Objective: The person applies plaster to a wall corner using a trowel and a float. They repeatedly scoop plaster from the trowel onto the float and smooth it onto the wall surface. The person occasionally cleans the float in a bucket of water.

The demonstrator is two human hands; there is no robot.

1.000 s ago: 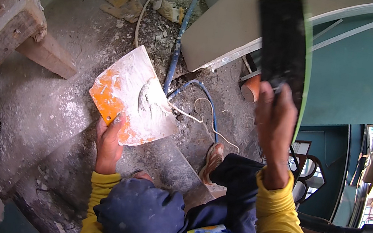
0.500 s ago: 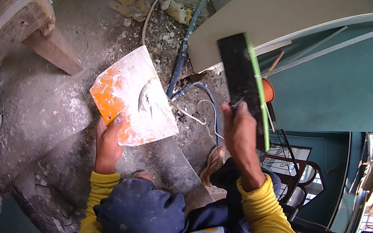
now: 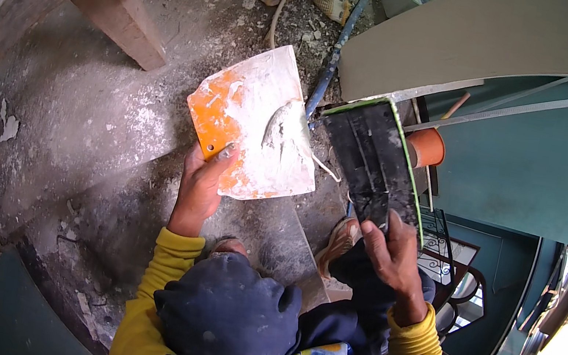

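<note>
My left hand [image 3: 199, 186] grips the lower left edge of an orange plaster board [image 3: 214, 111], thumb on top near a small hole. White plaster coats most of the board. A curved ridge of greyish plaster [image 3: 278, 128] stands on its right half. To the right of the board, apart from it, my right hand [image 3: 396, 258] is closed round the lower end of a black float [image 3: 357, 141] with a bright green rim. The float's ribbed back and handle face up; its other face is hidden.
Wooden legs [image 3: 119, 21] stand at the upper left. A blue hose [image 3: 340, 56] and pale cable cross the rubble-strewn floor. A curved beige panel [image 3: 469, 40], an orange bucket [image 3: 428, 148] and a teal wall [image 3: 537, 173] lie to the right, above an iron railing [image 3: 438, 235].
The float has turned so that its ribbed back shows, and my right hand has come lower. Surroundings shift right and down in the upper view; the board stays in my left hand.
</note>
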